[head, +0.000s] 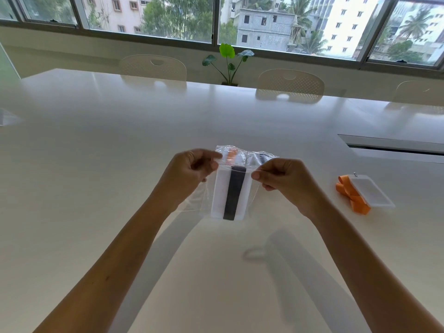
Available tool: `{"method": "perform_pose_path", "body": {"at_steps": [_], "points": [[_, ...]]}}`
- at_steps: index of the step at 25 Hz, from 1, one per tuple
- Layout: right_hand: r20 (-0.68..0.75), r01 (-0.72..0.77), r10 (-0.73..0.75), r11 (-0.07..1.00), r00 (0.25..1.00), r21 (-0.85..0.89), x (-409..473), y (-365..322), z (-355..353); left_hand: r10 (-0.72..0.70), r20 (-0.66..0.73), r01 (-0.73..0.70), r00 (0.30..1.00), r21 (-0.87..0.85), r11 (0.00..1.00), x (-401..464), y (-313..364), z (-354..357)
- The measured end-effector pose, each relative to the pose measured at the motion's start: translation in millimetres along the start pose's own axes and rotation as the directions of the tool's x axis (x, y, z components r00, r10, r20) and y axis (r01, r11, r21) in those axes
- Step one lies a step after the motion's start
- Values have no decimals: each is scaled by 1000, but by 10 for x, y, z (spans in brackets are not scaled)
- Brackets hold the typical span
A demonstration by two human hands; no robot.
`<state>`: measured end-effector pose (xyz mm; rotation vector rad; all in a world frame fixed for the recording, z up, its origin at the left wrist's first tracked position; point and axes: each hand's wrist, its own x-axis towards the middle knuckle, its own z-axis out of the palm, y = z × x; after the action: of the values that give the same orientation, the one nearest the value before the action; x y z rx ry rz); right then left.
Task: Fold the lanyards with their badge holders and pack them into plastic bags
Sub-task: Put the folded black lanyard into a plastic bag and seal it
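While both hands (192, 171) pinch the plastic bag (230, 186), its clear edges blur

Bright daylight floods through the wide aluminium-framed windows (216, 20), glaring off the glossy white table (96, 140); soft arm shadows fall toward the camera, edges bow, detail slightly hazy.

A long glossy white table (120, 145) fills the room, mirroring daylight. Three pale perforated chairs (290, 84) stand along its far edge. Between two of them rises a green potted plant (228, 59). Behind runs a wide band of sliding windows (216, 18), showing trees and apartment blocks outside.
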<state>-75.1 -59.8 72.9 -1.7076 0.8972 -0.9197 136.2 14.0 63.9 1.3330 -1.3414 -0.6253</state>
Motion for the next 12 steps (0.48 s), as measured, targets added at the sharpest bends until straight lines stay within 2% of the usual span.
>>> {"method": "perform_pose_path", "body": {"at_steps": [2, 5, 12], "points": [[-28, 11, -12, 1000, 1000, -9, 4, -6, 34, -6, -41, 11, 999, 106, 994, 14, 3, -9], [-29, 21, -21, 1000, 999, -14, 9, -33, 88, 78, -95, -48, 992, 289, 956, 32, 3, -31], [-60, 19, -23, 998, 998, -55, 32, -90, 236, 164, -50, -141, 985, 303, 943, 68, -36, -124]]}}
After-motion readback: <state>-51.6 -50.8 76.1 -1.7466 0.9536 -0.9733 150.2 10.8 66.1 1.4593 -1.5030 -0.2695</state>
